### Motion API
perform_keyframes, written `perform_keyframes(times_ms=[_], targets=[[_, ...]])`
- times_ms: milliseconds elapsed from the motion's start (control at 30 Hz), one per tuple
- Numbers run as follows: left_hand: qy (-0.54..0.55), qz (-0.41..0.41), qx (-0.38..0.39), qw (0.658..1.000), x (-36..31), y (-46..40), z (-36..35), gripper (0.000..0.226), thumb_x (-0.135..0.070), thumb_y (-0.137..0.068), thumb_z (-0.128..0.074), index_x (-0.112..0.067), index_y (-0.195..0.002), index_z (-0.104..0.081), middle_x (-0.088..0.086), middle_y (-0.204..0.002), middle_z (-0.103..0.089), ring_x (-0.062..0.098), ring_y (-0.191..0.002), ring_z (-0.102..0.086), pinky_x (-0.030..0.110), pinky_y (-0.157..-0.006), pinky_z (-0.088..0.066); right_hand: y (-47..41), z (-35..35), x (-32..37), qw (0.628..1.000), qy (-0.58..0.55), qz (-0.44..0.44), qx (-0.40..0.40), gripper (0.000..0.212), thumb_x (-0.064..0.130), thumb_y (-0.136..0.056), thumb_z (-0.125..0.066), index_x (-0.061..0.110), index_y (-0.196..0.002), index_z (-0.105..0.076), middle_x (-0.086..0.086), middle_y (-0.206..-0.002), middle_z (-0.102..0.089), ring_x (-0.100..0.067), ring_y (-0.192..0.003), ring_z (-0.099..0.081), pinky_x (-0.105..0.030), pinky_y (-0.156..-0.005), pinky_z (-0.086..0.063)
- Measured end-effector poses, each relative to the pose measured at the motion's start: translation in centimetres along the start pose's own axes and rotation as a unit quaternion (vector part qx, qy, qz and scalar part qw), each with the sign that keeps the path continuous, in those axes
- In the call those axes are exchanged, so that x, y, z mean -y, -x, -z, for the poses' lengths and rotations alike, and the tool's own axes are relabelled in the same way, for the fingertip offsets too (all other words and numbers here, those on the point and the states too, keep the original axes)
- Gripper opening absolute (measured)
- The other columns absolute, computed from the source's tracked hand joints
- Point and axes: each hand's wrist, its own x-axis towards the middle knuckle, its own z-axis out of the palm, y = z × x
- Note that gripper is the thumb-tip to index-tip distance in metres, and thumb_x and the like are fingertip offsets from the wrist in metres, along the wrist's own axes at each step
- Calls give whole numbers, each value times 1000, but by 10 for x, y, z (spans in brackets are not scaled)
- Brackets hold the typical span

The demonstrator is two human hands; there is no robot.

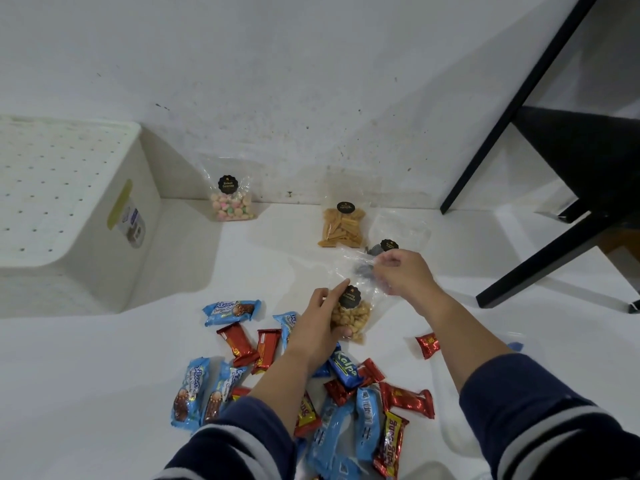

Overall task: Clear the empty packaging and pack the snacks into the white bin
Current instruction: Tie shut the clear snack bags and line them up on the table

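Note:
The white bin [104, 271] stands at the left with its perforated base showing. My left hand [320, 323] grips a clear bag of golden nuts [353, 317] with a black label. My right hand [405, 275] pinches crumpled clear empty packaging [363, 268] just beyond that bag. A second empty clear bag with a black label [398, 237] lies behind it. A bag of pastel biscuits [232, 202] leans on the wall. A bag of yellow sticks [343, 225] lies to its right. Several blue and red wrapped snack bars [349, 410] are scattered near me.
Everything rests on a white floor [104, 375] against a stained white wall [277, 98]. Black furniture legs [540, 265] slant across the right side. One red wrapper [427, 344] lies apart, beside my right forearm.

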Motion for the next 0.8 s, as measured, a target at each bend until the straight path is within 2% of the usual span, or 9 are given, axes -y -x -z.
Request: perform_keyframes(times_ms=[100, 200, 300, 433, 633, 800], targets=[[0, -7, 2, 1000, 0, 0, 1, 82, -8, -87, -63, -45, -146, -19, -6, -140, -29, 21, -120, -50, 40, -92, -51, -2, -2, 5, 1000, 22, 8, 6, 9, 11, -83, -66, 12, -91, -67, -4, -83, -63, -14, -63, -58, -24, -54, -50], [5, -6, 3, 1000, 0, 1, 1, 83, -8, -87, -64, -45, -146, -19, -6, -141, -30, 22, -119, -50, 41, -92, -51, -4, -4, 6, 1000, 26, 9, 3, 4, 10, -84, -65, 10, -87, -67, -9, -84, -63, -15, -59, -58, -20, -48, -46], [3, -7, -1, 1000, -1, 2, 1, 84, -7, -86, -64, -47, -145, -19, -7, -140, -30, 21, -117, -51, 42, -91, -51, -4, -2, 6, 1000, 23, 12, 2, 3, 12, -84, -66, 12, -87, -67, -7, -84, -64, -13, -61, -59, -20, -50, -46], [-19, -31, -4, 999, 0, 5, 4, 83, -4, -86, -63, -48, -143, -21, -12, -139, -29, 17, -117, -49, 40, -86, -53, -4, -2, 11, 995, 88, 29, 28, 11, 20, -84, -67, 16, -94, -68, 3, -84, -62, -7, -68, -55, -17, -54, -37], [-52, -45, -12, 998, -2, 7, 4, 83, -6, -86, -63, -47, -144, -20, -11, -140, -29, 19, -116, -50, 38, -79, -54, -1, -1, 17, 992, 120, 44, 23, 8, 20, -85, -65, 16, -88, -70, 5, -78, -63, -7, -67, -55, -17, -52, -37], [-63, -62, -15, 996, -2, 7, 4, 85, -2, -85, -61, -48, -143, -20, -12, -141, -29, 14, -121, -45, 32, -82, -53, 0, -1, 21, 993, 104, 45, 35, 7, 16, -84, -64, 18, -89, -70, 4, -77, -63, -5, -67, -55, -17, -58, -40]])
